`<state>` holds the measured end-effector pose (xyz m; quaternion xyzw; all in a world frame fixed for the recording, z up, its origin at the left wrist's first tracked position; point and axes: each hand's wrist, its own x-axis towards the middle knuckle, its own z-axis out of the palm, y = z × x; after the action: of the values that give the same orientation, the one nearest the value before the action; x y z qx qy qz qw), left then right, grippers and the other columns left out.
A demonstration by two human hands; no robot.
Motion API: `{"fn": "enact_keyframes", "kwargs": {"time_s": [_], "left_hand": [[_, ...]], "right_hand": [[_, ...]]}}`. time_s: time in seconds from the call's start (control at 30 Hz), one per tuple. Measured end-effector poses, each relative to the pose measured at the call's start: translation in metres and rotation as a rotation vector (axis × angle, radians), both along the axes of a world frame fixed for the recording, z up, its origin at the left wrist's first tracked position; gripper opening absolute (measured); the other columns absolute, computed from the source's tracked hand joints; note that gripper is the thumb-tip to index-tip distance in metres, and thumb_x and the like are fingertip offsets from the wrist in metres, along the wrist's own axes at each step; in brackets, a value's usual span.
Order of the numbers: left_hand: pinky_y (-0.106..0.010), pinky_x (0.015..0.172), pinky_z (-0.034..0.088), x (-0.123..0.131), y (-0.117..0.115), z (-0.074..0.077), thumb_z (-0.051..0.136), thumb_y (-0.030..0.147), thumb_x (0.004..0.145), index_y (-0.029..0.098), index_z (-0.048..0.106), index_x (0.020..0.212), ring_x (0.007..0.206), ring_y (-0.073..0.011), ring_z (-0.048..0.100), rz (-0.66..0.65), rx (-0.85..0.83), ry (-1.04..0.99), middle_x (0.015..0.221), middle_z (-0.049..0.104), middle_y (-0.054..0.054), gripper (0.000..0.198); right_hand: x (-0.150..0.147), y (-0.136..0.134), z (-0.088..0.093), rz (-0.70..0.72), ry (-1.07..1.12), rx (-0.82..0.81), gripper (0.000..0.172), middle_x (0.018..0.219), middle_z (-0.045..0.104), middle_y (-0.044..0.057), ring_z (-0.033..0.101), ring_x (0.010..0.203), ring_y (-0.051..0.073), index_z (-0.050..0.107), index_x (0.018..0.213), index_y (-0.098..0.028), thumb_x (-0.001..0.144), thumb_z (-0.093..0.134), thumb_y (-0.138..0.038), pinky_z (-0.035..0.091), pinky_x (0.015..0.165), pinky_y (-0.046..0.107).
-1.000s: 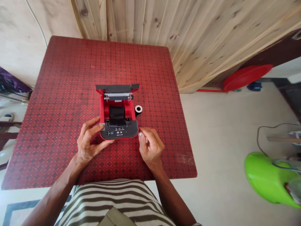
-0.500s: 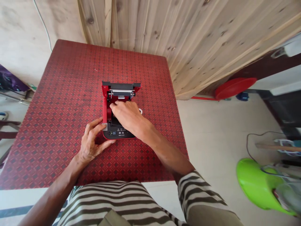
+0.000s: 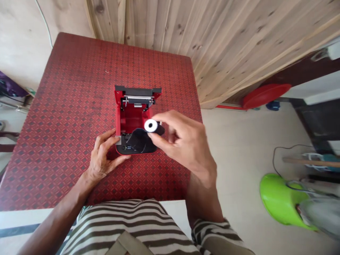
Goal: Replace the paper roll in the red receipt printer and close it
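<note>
1 black roll inside the right hand's pinch

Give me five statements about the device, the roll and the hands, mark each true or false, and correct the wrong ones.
1. The left hand touches the near left corner of the red device. True.
2. The lid is shut. False: it stands open.
3. The right hand holds the black roll by its white end. True.
4. The black roll lies inside the red device. False: the right hand holds it outside the open compartment.
5. A dark sheet hangs over the front panel. True.
</note>
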<state>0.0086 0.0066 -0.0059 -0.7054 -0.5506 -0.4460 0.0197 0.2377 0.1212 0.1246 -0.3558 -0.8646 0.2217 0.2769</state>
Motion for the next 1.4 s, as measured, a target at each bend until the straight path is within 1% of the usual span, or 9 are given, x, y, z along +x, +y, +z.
{"fn": "enact_keyframes", "kwargs": {"time_s": [0.13,0.27,0.43,0.67,0.8,0.87,1.0,1.17,1.4], "left_hand": [[-0.043,0.099,0.062,0.0,0.0,0.001,0.089,0.045,0.08,0.022,0.053,0.141,0.122,-0.0285,0.069,0.006,-0.002,-0.003,0.134,0.067,-0.016,0.074],[-0.046,0.1,0.061,-0.001,0.0,0.003,0.091,0.042,0.079,0.026,0.054,0.14,0.122,-0.0293,0.069,0.008,-0.03,-0.05,0.133,0.067,-0.014,0.073],[-0.048,0.103,0.06,-0.003,0.001,-0.001,0.092,0.044,0.077,0.026,0.055,0.141,0.122,-0.0292,0.068,0.017,-0.02,-0.06,0.134,0.066,-0.013,0.076],[-0.046,0.102,0.06,-0.006,0.002,-0.003,0.09,0.047,0.078,0.026,0.053,0.142,0.122,-0.0278,0.068,0.023,-0.012,-0.017,0.134,0.066,-0.012,0.077],[-0.046,0.102,0.06,-0.005,0.003,-0.001,0.091,0.044,0.078,0.024,0.053,0.142,0.121,-0.0282,0.068,0.014,-0.003,-0.008,0.133,0.066,-0.013,0.078],[-0.045,0.101,0.06,-0.005,0.003,-0.001,0.091,0.043,0.078,0.024,0.052,0.142,0.121,-0.0286,0.068,0.019,-0.011,-0.002,0.132,0.066,-0.014,0.077],[-0.045,0.101,0.06,-0.005,0.002,0.0,0.09,0.045,0.079,0.023,0.052,0.142,0.121,-0.0287,0.068,0.02,-0.015,0.009,0.132,0.066,-0.014,0.076],[-0.045,0.1,0.061,-0.004,0.002,0.002,0.089,0.045,0.08,0.023,0.053,0.141,0.121,-0.0286,0.068,0.008,-0.013,0.013,0.132,0.066,-0.015,0.075],[-0.045,0.1,0.062,-0.003,0.002,0.004,0.09,0.043,0.079,0.024,0.053,0.142,0.122,-0.0289,0.068,0.004,-0.022,-0.005,0.134,0.066,-0.014,0.076]], "right_hand": [[0.047,-0.025,-0.035,-0.148,0.343,-0.259,0.023,0.098,0.069,-0.002,0.057,0.066,0.01,0.07,0.108,-0.026,0.088,0.08,-0.022,0.047,0.056,0.024],[0.052,-0.063,-0.088,-0.269,0.424,-0.473,0.023,0.093,0.069,-0.001,0.064,0.072,0.013,0.067,0.11,-0.026,0.089,0.076,-0.025,0.054,0.064,0.026],[0.028,-0.085,-0.122,-0.294,0.338,-0.376,0.014,0.088,0.068,0.0,0.063,0.068,0.012,0.067,0.104,-0.023,0.09,0.071,-0.022,0.056,0.065,0.027],[0.053,-0.079,-0.097,-0.187,0.21,-0.408,0.048,0.086,0.073,-0.001,0.06,0.059,0.011,0.068,0.127,-0.021,0.085,0.086,-0.033,0.056,0.06,0.027],[0.073,-0.044,-0.081,-0.29,0.283,-0.407,0.018,0.088,0.078,0.001,0.065,0.062,0.012,0.077,0.105,-0.024,0.095,0.075,-0.039,0.054,0.06,0.028],[0.07,-0.015,-0.088,-0.368,0.283,-0.312,0.015,0.095,0.079,0.003,0.07,0.074,0.016,0.077,0.106,-0.025,0.098,0.07,-0.034,0.057,0.069,0.033],[0.046,0.035,-0.119,-0.177,0.21,-0.367,0.051,0.133,0.074,0.008,0.072,0.112,0.024,0.067,0.135,-0.027,0.085,0.078,-0.022,0.059,0.094,0.043],[0.028,0.048,-0.136,-0.103,0.232,-0.394,0.027,0.112,0.077,0.005,0.07,0.103,0.023,0.072,0.115,-0.026,0.088,0.072,-0.027,0.056,0.096,0.044],[0.046,0.053,-0.086,-0.157,0.399,-0.448,0.039,0.113,0.074,0.002,0.068,0.091,0.019,0.069,0.122,-0.028,0.086,0.077,-0.039,0.056,0.084,0.038]]}}
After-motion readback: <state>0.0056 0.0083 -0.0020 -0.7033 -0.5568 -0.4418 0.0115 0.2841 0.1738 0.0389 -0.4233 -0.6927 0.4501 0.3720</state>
